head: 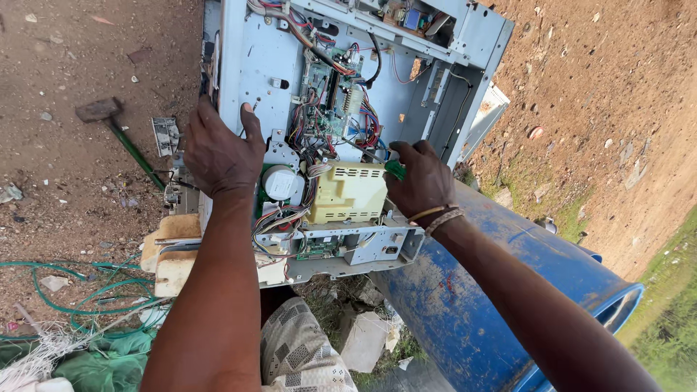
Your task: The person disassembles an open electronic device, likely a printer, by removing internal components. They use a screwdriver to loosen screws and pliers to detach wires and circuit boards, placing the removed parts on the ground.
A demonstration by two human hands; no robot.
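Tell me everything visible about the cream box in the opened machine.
The cream box is a vented housing, plastic by its look, with rows of slots along its top edge. It sits low in the opened metal chassis, amid coloured wire bundles. The right hand, gripping a green-handled tool, is at its right edge; the left hand grips the chassis panel.

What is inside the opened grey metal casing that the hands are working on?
Inside the metal casing: a green circuit board, coloured wires, a yellow vented box and a white round part. Whatever sits under that box is hidden.
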